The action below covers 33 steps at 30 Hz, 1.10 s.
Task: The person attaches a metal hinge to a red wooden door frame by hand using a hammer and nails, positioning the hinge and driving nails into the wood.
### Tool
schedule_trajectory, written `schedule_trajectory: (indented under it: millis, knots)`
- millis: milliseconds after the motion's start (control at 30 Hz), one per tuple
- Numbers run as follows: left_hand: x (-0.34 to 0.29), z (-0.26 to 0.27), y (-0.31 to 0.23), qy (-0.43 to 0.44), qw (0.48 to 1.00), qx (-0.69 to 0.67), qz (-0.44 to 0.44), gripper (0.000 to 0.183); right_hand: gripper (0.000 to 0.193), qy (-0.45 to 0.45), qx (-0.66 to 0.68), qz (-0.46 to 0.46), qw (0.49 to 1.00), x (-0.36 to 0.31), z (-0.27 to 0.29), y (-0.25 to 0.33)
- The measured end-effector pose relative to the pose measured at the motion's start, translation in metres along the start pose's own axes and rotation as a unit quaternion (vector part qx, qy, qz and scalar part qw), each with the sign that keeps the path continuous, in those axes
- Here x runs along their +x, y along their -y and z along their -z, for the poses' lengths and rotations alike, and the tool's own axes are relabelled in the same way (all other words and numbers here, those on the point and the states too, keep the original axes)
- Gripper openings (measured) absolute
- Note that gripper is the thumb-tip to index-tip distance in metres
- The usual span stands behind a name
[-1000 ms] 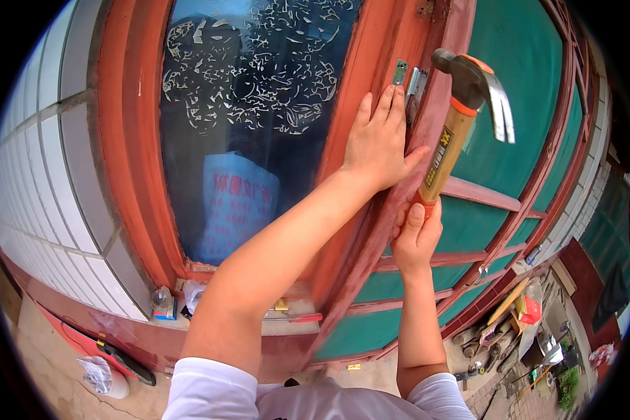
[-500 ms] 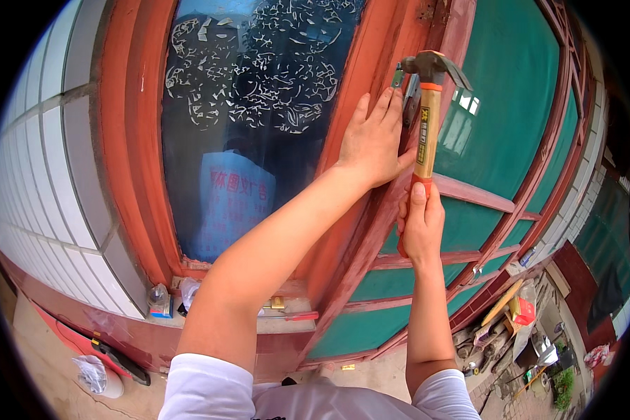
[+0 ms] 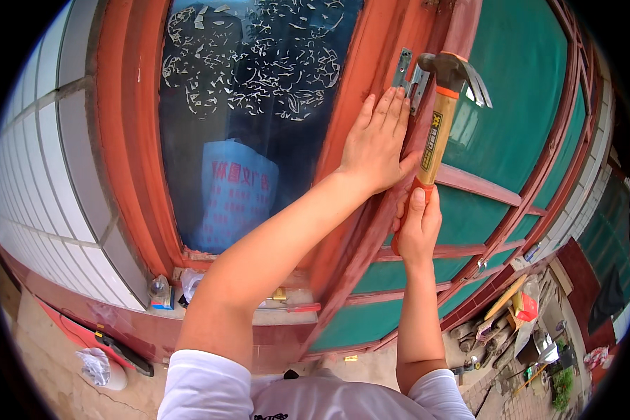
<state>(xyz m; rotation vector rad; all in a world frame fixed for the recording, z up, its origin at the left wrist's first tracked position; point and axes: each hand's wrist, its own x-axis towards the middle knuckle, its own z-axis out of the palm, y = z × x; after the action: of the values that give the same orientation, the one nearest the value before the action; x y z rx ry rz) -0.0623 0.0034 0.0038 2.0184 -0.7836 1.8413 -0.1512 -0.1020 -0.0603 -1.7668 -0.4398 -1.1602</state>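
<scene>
A claw hammer with a wooden handle and orange-red grip is held upright in my right hand, fingers wrapped round the grip. Its dark head is beside a metal hinge set between the orange-red window frame and the open window sash with green screen. My left hand lies flat over the frame just below the hinge, fingers stretched upward, fingertips at its lower part. The hand hides whatever is beneath it. I cannot tell whether the hammer head touches the hinge.
On the sill below lie a brass padlock, a red-handled screwdriver and a small blue box. A white bucket stands on the ground at lower left. Stacked wood and a red box lie at lower right.
The hammer head has shifted right, uncovering more of the hinge. My left fingertips sit slightly lower against the hinge, and the right hand keeps its grip.
</scene>
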Motion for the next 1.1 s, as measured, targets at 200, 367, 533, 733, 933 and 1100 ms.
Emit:
schedule_trajectory:
  millis: [200, 367, 533, 733, 933, 1100]
  knots:
    - [0.0, -0.002, 0.001, 0.032, 0.999, 0.03, -0.017, 0.085, 0.033, -0.03, -0.012, 0.045, 0.998, 0.002, -0.008, 0.011]
    - [0.004, 0.001, 0.003, 0.036, 0.999, 0.025, -0.016, 0.087, 0.034, 0.021, -0.064, -0.04, 0.997, 0.027, 0.001, 0.015]
    - [0.001, -0.002, 0.006, 0.033, 0.999, 0.01, -0.009, 0.086, 0.031, -0.014, 0.008, 0.037, 0.999, -0.002, -0.006, 0.01]
    - [0.002, 0.001, 0.005, 0.034, 0.999, 0.031, -0.01, 0.086, 0.032, 0.037, 0.063, -0.112, 0.991, 0.012, 0.002, 0.029]
    - [0.002, -0.001, 0.001, 0.035, 0.999, 0.028, -0.016, 0.086, 0.032, 0.016, -0.111, 0.009, 0.994, 0.016, 0.002, -0.001]
    - [0.0, -0.002, 0.008, 0.042, 0.999, 0.013, -0.001, 0.085, 0.029, 0.019, 0.002, -0.004, 1.0, -0.007, -0.006, 0.015]
